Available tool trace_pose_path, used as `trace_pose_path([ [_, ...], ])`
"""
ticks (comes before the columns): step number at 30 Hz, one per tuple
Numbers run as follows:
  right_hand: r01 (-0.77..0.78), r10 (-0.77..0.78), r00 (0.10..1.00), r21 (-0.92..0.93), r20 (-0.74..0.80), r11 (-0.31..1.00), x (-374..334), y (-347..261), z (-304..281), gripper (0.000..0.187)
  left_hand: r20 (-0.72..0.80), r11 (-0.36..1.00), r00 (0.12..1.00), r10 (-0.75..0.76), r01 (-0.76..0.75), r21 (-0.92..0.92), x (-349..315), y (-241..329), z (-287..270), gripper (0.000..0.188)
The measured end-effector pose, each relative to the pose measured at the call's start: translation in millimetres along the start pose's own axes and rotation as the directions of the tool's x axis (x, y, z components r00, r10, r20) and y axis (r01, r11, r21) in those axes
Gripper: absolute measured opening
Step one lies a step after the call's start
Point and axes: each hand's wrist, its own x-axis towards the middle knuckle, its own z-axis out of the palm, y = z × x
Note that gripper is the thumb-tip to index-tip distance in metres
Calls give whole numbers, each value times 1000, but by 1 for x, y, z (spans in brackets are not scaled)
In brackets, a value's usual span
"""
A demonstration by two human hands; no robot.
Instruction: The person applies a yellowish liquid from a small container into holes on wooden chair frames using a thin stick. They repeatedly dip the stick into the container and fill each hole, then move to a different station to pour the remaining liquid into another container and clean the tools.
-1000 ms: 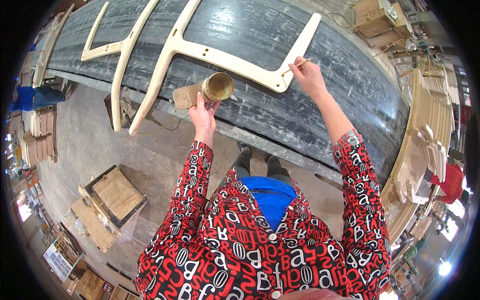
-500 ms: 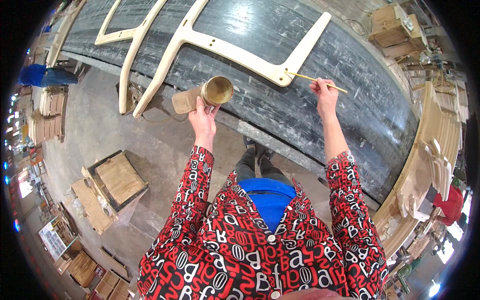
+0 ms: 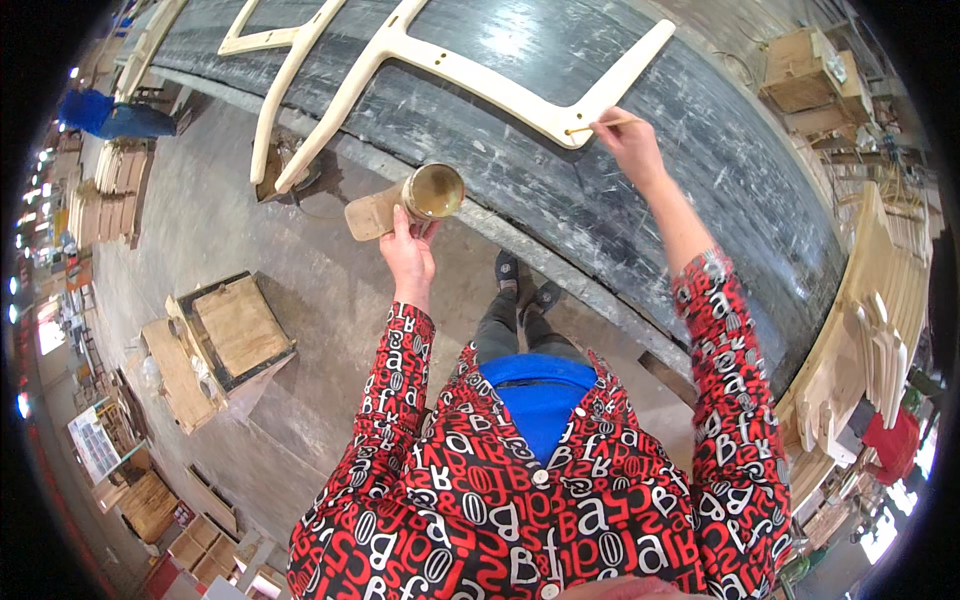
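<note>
My left hand [image 3: 410,252] is closed around a round container [image 3: 437,192] with brownish contents, tilted so that its mouth shows. A flat wooden piece [image 3: 368,216] juts out from its left side, also against the hand. In a pinch, my right hand [image 3: 632,150] holds a thin yellowish stick [image 3: 614,123]. The stick's tip is at a small hole near the rounded corner of a pale wooden chair-like frame [image 3: 490,92]. That frame lies on a dark, scuffed table [image 3: 700,190], its legs reaching past the near edge. Whether the stick ends in bristles, I cannot tell.
A second pale frame [image 3: 285,85] lies farther left on the table. On the floor at left stands a wooden box [image 3: 240,325]. Stacked curved wooden parts [image 3: 840,320] line the right side. People are at far left [image 3: 115,115] and far right [image 3: 890,440].
My right hand has moved forward and left, closer to the frame's corner, still pinching the stick. The view has shifted slightly; my left hand keeps its hold on the container.
</note>
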Motion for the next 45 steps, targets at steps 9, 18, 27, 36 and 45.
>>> trace_pose_path([
  [9,433,-228,736,-183,637,883,48,-36,-34,8,20,993,996,87,-89,73,-15,13,0,22],
  [18,-92,115,993,613,2,785,-7,-89,-1,15,142,950,955,259,-279,142,14,46,39,24],
  [27,-99,207,975,688,-76,719,24,-157,95,18,333,927,898,287,-348,139,46,106,42,22],
  [36,-205,431,892,973,139,110,56,-175,167,11,309,975,927,214,-221,-11,120,156,12,18],
  [45,-134,546,838,973,10,188,90,-147,180,8,325,1000,946,16,-10,-19,181,123,33,22],
])
